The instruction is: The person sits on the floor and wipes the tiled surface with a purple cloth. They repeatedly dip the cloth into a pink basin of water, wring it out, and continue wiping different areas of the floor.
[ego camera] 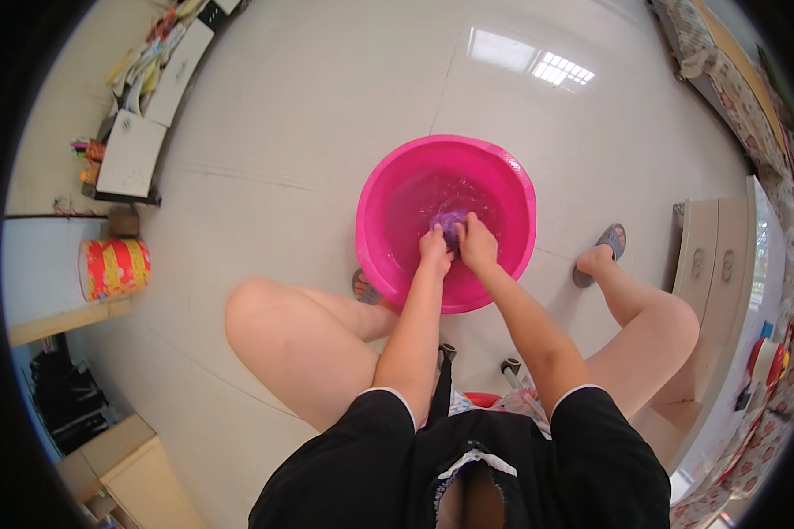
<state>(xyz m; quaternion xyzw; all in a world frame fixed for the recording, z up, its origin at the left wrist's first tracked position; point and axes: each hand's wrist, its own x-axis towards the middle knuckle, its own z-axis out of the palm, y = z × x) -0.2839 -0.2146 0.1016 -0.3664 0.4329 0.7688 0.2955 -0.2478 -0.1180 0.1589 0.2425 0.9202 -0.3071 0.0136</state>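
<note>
A bright pink plastic basin with water in it stands on the tiled floor before me, between my feet. Low inside it, both hands grip a wet purple cloth. My left hand has its fingers curled around the near left part of the cloth. On the cloth's right side, my right hand pinches it between thumb and fingers. Part of the cloth is hidden behind the hands. Ripples and small bubbles show on the water around it.
A white drawer cabinet stands at the right, beside a patterned fabric cover. Low white cabinets line the upper left, above a red and yellow round container. Chair casters show below the basin. My slippered feet flank it.
</note>
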